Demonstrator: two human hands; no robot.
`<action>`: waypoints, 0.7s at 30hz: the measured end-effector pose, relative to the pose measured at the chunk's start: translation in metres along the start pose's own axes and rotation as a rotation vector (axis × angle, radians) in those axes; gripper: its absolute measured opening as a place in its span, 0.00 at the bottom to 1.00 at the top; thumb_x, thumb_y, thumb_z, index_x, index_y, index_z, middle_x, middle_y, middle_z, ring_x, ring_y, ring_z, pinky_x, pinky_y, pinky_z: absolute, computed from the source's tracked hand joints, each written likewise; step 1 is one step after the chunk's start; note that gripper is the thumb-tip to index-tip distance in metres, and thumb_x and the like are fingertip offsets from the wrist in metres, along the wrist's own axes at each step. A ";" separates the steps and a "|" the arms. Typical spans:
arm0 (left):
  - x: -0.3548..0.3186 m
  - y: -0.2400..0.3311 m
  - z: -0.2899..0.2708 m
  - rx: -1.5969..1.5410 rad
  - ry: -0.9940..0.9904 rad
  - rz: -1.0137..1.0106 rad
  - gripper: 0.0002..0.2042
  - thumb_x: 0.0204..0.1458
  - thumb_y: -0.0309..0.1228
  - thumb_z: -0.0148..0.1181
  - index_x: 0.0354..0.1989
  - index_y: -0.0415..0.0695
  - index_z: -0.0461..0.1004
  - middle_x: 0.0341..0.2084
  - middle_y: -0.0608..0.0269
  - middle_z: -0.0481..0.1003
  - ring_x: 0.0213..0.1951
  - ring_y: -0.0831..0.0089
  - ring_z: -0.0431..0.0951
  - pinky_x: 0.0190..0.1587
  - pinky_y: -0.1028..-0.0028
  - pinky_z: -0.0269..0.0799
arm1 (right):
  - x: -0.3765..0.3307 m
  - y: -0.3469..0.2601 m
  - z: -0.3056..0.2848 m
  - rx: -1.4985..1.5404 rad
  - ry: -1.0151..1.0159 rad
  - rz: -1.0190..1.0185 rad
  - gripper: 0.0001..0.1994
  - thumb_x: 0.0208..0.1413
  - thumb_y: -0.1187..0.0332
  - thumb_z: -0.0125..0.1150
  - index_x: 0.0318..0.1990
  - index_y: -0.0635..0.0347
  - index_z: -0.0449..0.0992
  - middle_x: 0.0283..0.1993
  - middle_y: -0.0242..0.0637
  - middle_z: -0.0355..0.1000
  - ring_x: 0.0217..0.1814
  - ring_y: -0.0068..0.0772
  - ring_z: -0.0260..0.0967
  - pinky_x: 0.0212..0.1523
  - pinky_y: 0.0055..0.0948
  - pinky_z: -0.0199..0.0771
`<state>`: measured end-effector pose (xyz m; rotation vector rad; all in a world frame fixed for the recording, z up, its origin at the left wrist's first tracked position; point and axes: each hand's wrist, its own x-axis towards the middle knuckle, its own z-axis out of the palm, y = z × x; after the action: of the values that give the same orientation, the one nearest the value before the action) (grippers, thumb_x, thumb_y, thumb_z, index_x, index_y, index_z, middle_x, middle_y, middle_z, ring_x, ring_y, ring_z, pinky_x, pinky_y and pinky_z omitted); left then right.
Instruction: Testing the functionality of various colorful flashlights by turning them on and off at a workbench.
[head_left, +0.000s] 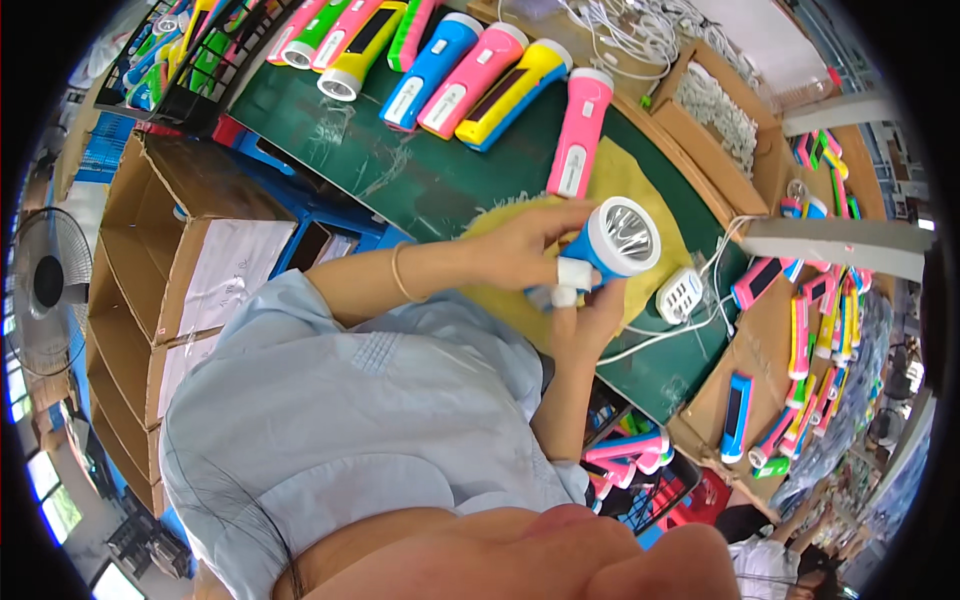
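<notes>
While both hands close around it, the blue flashlight [605, 250] sits between them above the yellow cloth [640, 180] on the green table [420, 180]. The left hand [525, 245] wraps its fingers over the body from the upper side; the right hand [585, 315] clamps it from below, with a taped fingertip [572, 272] pressed against the blue casing. Its white-rimmed lens head points to the right and slightly up, so the long axis runs roughly left to right. Just beside it lies a white charger block [680, 293] with cables. Further out, a pink flashlight [578, 135] lies nearly upright. Open cardboard boxes [190, 260] stand at the left.
</notes>
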<state>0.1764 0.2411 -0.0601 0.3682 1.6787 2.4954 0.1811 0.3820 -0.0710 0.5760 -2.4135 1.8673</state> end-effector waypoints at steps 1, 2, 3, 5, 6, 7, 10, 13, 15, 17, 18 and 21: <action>0.001 0.001 0.005 0.041 0.000 0.127 0.31 0.37 0.30 0.66 0.53 0.41 0.61 0.41 0.58 0.67 0.44 0.69 0.70 0.47 0.73 0.65 | -0.008 0.010 -0.003 -0.052 -0.007 -0.032 0.24 0.45 0.69 0.63 0.48 0.68 0.63 0.47 0.40 0.65 0.49 0.31 0.63 0.48 0.28 0.64; 0.002 0.000 0.003 0.161 -0.010 0.160 0.29 0.37 0.31 0.67 0.50 0.40 0.62 0.40 0.58 0.67 0.43 0.70 0.70 0.45 0.73 0.65 | -0.010 0.017 -0.005 -0.055 0.017 -0.085 0.25 0.45 0.69 0.63 0.49 0.68 0.62 0.48 0.40 0.65 0.49 0.30 0.63 0.49 0.28 0.63; 0.002 0.001 0.001 0.283 -0.019 0.195 0.27 0.36 0.31 0.67 0.46 0.40 0.64 0.39 0.58 0.68 0.41 0.70 0.70 0.43 0.73 0.65 | -0.012 0.021 -0.009 -0.058 0.039 -0.140 0.25 0.45 0.68 0.63 0.51 0.68 0.62 0.49 0.40 0.64 0.49 0.29 0.63 0.49 0.28 0.63; 0.004 0.003 0.001 0.338 -0.016 0.201 0.25 0.36 0.32 0.67 0.43 0.39 0.63 0.38 0.57 0.68 0.40 0.69 0.70 0.41 0.73 0.65 | -0.011 0.018 -0.016 0.164 0.093 0.043 0.20 0.49 0.69 0.59 0.49 0.68 0.64 0.45 0.38 0.66 0.45 0.27 0.65 0.46 0.26 0.64; 0.004 0.002 -0.001 0.433 -0.044 0.234 0.29 0.37 0.30 0.68 0.48 0.40 0.60 0.40 0.60 0.67 0.42 0.72 0.69 0.44 0.74 0.65 | -0.009 0.013 -0.019 0.305 0.123 0.123 0.17 0.50 0.70 0.57 0.47 0.68 0.65 0.41 0.37 0.68 0.40 0.26 0.66 0.44 0.25 0.64; 0.004 0.003 -0.001 0.527 -0.073 0.268 0.33 0.37 0.29 0.68 0.53 0.40 0.57 0.43 0.63 0.67 0.44 0.74 0.68 0.47 0.74 0.65 | -0.010 0.020 -0.019 0.293 0.164 0.132 0.15 0.54 0.70 0.53 0.48 0.68 0.65 0.38 0.34 0.68 0.37 0.20 0.64 0.40 0.19 0.64; 0.003 0.014 0.015 0.287 0.081 -0.081 0.30 0.41 0.27 0.63 0.53 0.41 0.55 0.37 0.62 0.68 0.38 0.77 0.70 0.40 0.75 0.68 | -0.012 0.028 -0.025 0.338 0.178 0.207 0.14 0.55 0.71 0.51 0.48 0.68 0.67 0.37 0.34 0.67 0.34 0.18 0.64 0.32 0.16 0.64; 0.017 0.003 0.006 -0.337 0.072 -0.360 0.17 0.47 0.34 0.57 0.42 0.42 0.61 0.26 0.62 0.68 0.25 0.74 0.72 0.26 0.75 0.70 | -0.012 0.027 -0.023 0.286 0.173 0.305 0.14 0.56 0.71 0.51 0.48 0.68 0.67 0.33 0.32 0.66 0.28 0.17 0.62 0.29 0.14 0.62; 0.028 0.017 0.009 -0.399 0.057 -0.373 0.14 0.50 0.37 0.54 0.38 0.42 0.63 0.25 0.62 0.68 0.24 0.73 0.71 0.25 0.77 0.68 | -0.013 0.027 -0.021 0.309 0.172 0.317 0.14 0.56 0.71 0.51 0.47 0.68 0.67 0.30 0.30 0.65 0.28 0.16 0.61 0.27 0.14 0.61; 0.038 0.022 0.010 -0.549 0.067 -0.445 0.13 0.51 0.36 0.53 0.39 0.42 0.63 0.26 0.62 0.68 0.24 0.73 0.71 0.25 0.76 0.68 | -0.014 0.027 -0.020 0.322 0.180 0.298 0.14 0.55 0.71 0.52 0.47 0.68 0.67 0.29 0.29 0.64 0.27 0.15 0.59 0.26 0.13 0.59; 0.042 0.027 0.010 -0.533 0.077 -0.461 0.13 0.51 0.36 0.54 0.38 0.42 0.63 0.26 0.62 0.69 0.25 0.73 0.71 0.26 0.76 0.69 | -0.014 0.027 -0.020 0.308 0.175 0.281 0.13 0.55 0.71 0.52 0.47 0.68 0.67 0.28 0.28 0.63 0.26 0.14 0.58 0.25 0.13 0.58; 0.049 0.021 0.005 -0.373 -0.016 -0.396 0.14 0.51 0.38 0.55 0.38 0.41 0.63 0.27 0.62 0.69 0.25 0.73 0.72 0.27 0.76 0.69 | -0.013 0.024 -0.020 0.293 0.162 0.268 0.13 0.55 0.72 0.51 0.47 0.67 0.67 0.28 0.28 0.63 0.25 0.14 0.58 0.24 0.12 0.57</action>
<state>0.1317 0.2486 -0.0317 0.0139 1.1065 2.4127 0.1814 0.4094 -0.0911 0.1022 -2.2217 2.2937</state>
